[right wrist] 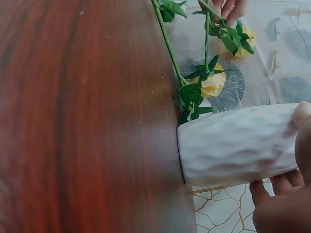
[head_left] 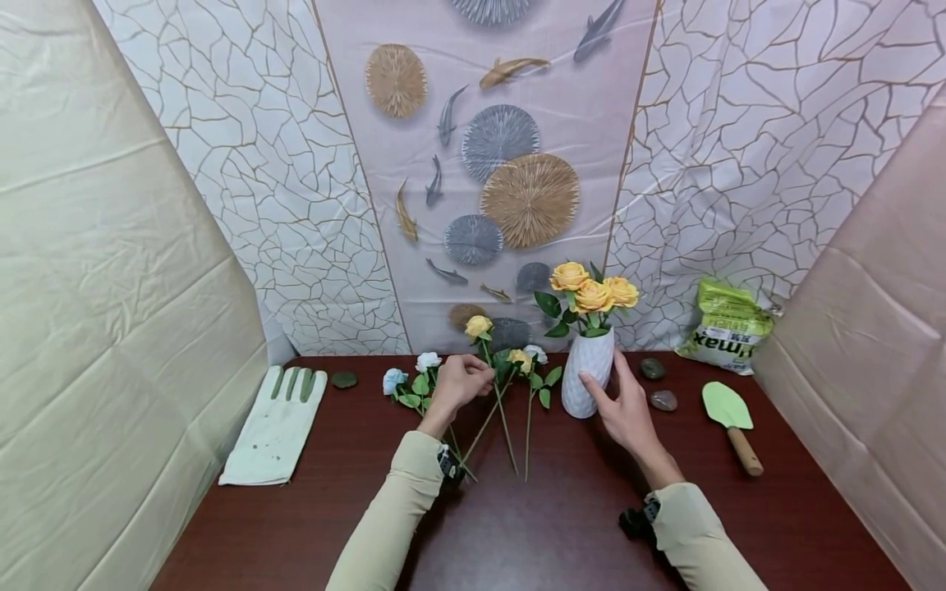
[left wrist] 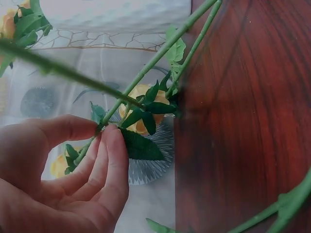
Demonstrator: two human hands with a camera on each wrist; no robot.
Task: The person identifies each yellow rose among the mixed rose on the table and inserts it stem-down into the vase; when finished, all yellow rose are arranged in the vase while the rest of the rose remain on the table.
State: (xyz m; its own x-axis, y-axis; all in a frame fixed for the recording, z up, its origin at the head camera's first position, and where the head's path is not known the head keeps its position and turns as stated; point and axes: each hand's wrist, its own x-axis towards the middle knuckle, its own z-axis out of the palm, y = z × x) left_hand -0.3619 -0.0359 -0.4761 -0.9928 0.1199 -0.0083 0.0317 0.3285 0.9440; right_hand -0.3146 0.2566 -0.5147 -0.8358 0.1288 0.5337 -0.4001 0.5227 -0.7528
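Left hand (head_left: 460,384) pinching a green-stemmed yellow rose (head_left: 479,327), right hand (head_left: 628,413) gripping a white dimpled vase (head_left: 582,363) of yellow-orange roses (head_left: 594,296) at the left hand's three o'clock, green-bladed wooden-handled trowel (head_left: 728,414) at the vase's four o'clock, dark red-brown tabletop (head_left: 532,533) beneath

Vase (head_left: 587,377): white and dimpled, with a soft sheen; you cannot tell ceramic from plastic.
Table (head_left: 562,525): smooth, glossy, dark wood grain, catching light in front of you.
Roses (head_left: 593,296): matt petals that look like cloth to you.
Stems (left wrist: 53,68): smooth, plastic-looking green.
Glove (head_left: 268,439): matt white cloth, specked.
Bag (head_left: 727,316): shiny, crinkled plastic.
Trowel blade (head_left: 726,406): smooth green, material unclear.
Trowel handle (head_left: 743,451): smooth wood.
Stones (head_left: 663,400): smooth, lightly shiny.
Backdrop (head_left: 687,164): creased, printed cloth or plastic sheet; you cannot tell which.
Your sleeves (head_left: 392,509): matt cloth.
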